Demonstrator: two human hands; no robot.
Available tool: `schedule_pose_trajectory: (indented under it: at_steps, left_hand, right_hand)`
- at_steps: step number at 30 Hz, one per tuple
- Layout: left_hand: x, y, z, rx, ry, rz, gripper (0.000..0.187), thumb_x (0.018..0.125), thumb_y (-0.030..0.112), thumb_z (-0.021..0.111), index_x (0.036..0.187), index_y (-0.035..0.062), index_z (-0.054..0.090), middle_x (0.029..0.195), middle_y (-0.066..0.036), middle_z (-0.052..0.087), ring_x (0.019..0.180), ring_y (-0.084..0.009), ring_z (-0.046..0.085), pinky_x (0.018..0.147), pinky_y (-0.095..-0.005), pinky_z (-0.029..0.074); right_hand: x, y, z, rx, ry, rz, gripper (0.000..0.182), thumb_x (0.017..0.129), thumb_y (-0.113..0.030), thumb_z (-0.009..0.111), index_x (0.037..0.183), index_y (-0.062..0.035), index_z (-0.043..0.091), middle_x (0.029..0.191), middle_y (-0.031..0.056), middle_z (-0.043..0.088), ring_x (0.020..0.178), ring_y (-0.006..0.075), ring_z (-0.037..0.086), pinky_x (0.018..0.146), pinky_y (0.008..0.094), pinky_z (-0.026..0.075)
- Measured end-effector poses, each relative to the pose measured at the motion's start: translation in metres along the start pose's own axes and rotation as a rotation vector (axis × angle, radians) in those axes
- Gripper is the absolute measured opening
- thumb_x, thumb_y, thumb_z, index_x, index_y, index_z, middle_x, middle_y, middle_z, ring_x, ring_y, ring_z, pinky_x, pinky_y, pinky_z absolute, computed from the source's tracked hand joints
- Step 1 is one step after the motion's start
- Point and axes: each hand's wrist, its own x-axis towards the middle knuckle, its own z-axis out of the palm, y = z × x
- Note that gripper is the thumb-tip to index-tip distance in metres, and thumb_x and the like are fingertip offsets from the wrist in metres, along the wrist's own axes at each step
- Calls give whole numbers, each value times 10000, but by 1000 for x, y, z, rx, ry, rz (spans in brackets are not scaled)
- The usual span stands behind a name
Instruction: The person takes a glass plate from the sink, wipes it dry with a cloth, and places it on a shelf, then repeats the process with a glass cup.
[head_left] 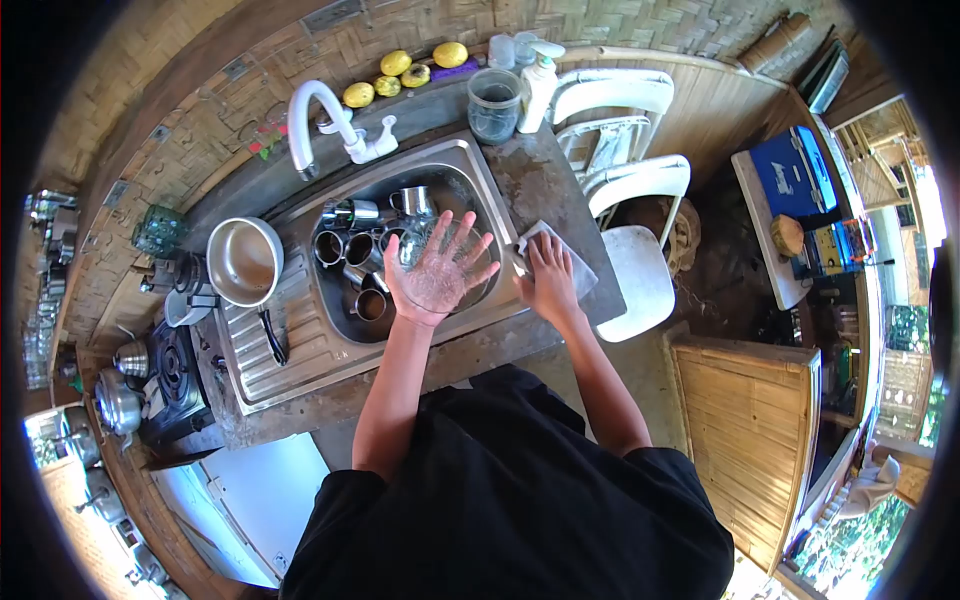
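Note:
My left hand [440,275] is raised above the right part of the sink basin [478,205]. Its palm faces up, looks wet and shiny, and the fingers are spread with nothing graspable visible in them. My right hand [551,278] lies palm down on a greyish-white cloth [583,273] on the counter, just right of the sink, fingers stretched over it. Several metal mugs [411,201] crowd the basin, one of them [370,304] tipped so that its inside shows. Part of the basin is hidden behind my left hand.
A white faucet [340,130] arches over the sink. On the ribbed drainboard [262,370] are a metal pot [245,262] and a black-handled utensil [272,337]. A dark container [494,107] and a pump bottle [539,90] stand behind; white chairs [640,275] are at right.

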Motion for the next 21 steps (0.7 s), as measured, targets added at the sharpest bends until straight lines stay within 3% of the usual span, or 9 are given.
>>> schedule_pose_trajectory:
  at_steps: [3,4,7,10,14,16,19,20,21]
  left_hand:
    - [-15,8,3,34,41,65,873,904,735,465,1537,135,434,1633,-133,326,1494,-445,276,1197,-693,193]
    - [-21,12,-1,51,20,105,872,912,729,443,1549,133,419,1635,-153,318,1471,-471,309,1203,-651,230]
    - [-43,22,-9,90,55,300,862,923,720,412,1549,128,419,1636,-175,310,1438,-503,350,1194,-608,276]
    - [-77,32,-20,249,183,493,861,951,699,365,1575,107,370,1625,-188,333,1415,-482,396,1156,-544,345]
    - [-140,52,-44,744,464,669,707,1061,562,343,1573,74,363,1567,-160,427,1332,-320,514,1105,-465,418]
    - [-173,57,-51,815,646,698,546,1105,406,409,1522,56,454,1367,-92,580,1105,-185,611,962,-376,512]
    - [-208,84,-50,896,798,673,438,1089,301,511,1436,40,564,1155,-27,614,896,-112,607,809,-308,539]
    - [-213,94,-44,879,810,763,381,1061,267,585,1356,33,638,1023,9,610,791,-82,581,710,-276,526]
    - [-217,108,-33,904,843,804,358,1056,266,596,1313,25,658,998,13,625,769,-75,583,682,-261,516]
  right_hand:
    - [-4,-22,-7,114,-124,47,670,885,-201,685,1490,-45,444,1522,198,437,1448,399,364,1163,545,299]
    - [1,-29,-13,404,-2,-79,653,937,-241,673,1502,-23,428,1371,214,571,1322,323,531,1080,497,401]
    - [-3,-98,-31,949,-435,247,572,1008,-279,623,1482,-9,449,1014,152,706,963,221,691,851,394,526]
    - [-8,-161,-27,1060,-509,145,487,1055,-278,570,1445,3,493,707,50,656,639,120,627,611,293,501]
    - [16,-197,3,1187,-431,122,364,1066,-210,559,1350,16,578,618,23,593,529,76,528,519,263,426]
    - [29,-219,13,1158,-413,76,321,1066,-201,560,1302,12,601,612,22,589,528,76,529,517,264,424]
    - [40,-253,32,1083,-391,-27,264,1059,-196,570,1263,-41,630,605,6,580,518,59,518,489,238,385]
    - [39,-264,39,1082,-401,-39,265,1057,-195,573,1265,-40,627,609,7,584,521,60,520,490,237,387]
    - [38,-277,44,1083,-405,-48,267,1056,-194,576,1268,-39,625,614,8,587,525,60,522,492,237,389]
